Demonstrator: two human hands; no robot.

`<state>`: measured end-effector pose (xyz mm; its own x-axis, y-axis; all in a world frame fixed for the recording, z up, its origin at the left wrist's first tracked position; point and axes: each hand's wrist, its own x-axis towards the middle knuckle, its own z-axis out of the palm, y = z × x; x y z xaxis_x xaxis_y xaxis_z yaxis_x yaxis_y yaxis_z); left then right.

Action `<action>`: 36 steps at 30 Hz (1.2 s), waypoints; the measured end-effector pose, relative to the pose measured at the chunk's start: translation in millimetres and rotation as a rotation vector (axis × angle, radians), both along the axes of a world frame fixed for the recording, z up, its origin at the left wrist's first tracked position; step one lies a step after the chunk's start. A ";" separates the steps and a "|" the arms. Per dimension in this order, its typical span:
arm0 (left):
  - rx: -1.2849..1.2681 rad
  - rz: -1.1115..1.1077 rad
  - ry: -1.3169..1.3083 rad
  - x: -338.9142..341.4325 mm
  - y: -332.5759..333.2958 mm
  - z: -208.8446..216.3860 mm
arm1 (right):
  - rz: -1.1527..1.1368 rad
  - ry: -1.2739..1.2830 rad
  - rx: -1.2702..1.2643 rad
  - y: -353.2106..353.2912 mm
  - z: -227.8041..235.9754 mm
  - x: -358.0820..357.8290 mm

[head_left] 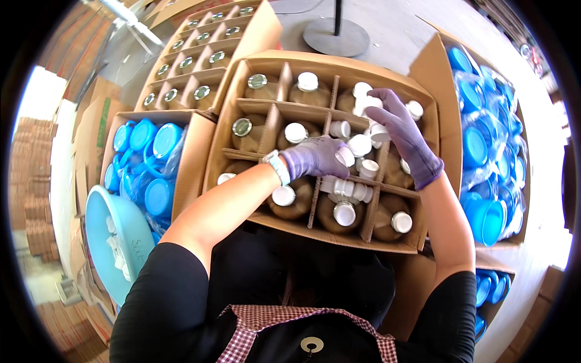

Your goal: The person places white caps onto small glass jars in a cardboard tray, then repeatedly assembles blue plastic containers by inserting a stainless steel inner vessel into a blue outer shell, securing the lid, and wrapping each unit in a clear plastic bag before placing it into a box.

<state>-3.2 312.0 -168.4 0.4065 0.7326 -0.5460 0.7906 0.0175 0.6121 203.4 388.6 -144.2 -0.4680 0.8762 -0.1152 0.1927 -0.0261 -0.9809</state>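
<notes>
Grey floor [399, 36] behind; boxes of blue plastic things [196, 145] on both sides. In the middle, a big cardboard box [351, 63] with little walls, full of see-through bottles [296, 209], standing up tall, necks pointing up. Left hand [311, 157] pinching a tilted white cap [345, 156]. Right hand [402, 130] curled over more white caps [366, 104]; cannot tell if gripping.

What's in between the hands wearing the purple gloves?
A cluster of small, round, white plastic caps lies between the purple-gloved left hand and the purple-gloved right hand. The head view shows this.
</notes>
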 end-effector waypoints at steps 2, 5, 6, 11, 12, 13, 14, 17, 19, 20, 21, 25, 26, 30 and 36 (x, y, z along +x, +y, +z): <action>-0.018 0.414 -0.387 -21.7 -25.0 17.1 | 0.006 0.080 -0.029 -6.4 0.8 -14.5; -0.046 0.822 -0.827 -98.1 -38.7 29.1 | 0.069 0.219 -0.294 -15.9 -6.6 -55.4; 0.078 0.923 -0.840 -128.7 -40.1 28.3 | 0.085 0.124 -0.214 -29.3 14.6 -80.9; 0.377 1.357 -0.765 -310.1 -4.6 31.7 | 0.265 0.041 -0.161 -5.3 -8.7 -208.3; 0.452 1.415 -0.648 -339.2 8.1 33.3 | 0.281 -0.037 -0.053 15.1 -21.0 -236.9; 0.523 1.473 -0.525 -368.0 19.3 28.4 | 0.298 -0.114 0.050 32.9 -36.3 -265.3; 0.525 1.525 -0.459 -404.5 19.8 20.2 | 0.296 -0.179 0.122 33.4 -27.7 -290.1; 0.529 1.589 -0.457 -484.3 30.5 -20.5 | 0.262 -0.081 0.198 33.5 -29.1 -354.8; 0.510 1.423 -0.217 -470.8 54.3 -16.1 | 0.316 -0.178 0.484 51.8 -44.6 -379.1; 0.452 1.329 0.075 -493.0 68.4 -26.3 | 0.405 -0.198 0.566 56.9 -50.4 -394.2; 0.409 1.312 0.316 -496.7 77.4 -28.1 | 0.415 -0.243 0.593 59.5 -54.2 -405.2; 0.320 1.478 -0.026 -531.1 70.1 -39.2 | 0.346 -0.346 0.565 53.0 -62.6 -446.8; 0.276 1.509 -0.086 -543.9 66.0 -40.2 | 0.363 -0.377 0.607 50.8 -62.1 -452.8; 0.210 1.180 0.451 -549.9 62.7 -19.5 | 0.469 -0.627 0.731 52.4 -45.3 -455.1; 0.821 0.469 0.666 -532.9 44.6 -19.0 | 0.624 -0.879 0.993 35.5 -41.7 -458.9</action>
<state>-536.1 356.6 -187.4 -0.1892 0.9687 0.1610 0.9819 0.1853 0.0393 -255.5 424.2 -185.9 -0.8920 0.4502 -0.0404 0.4518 0.8854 -0.1093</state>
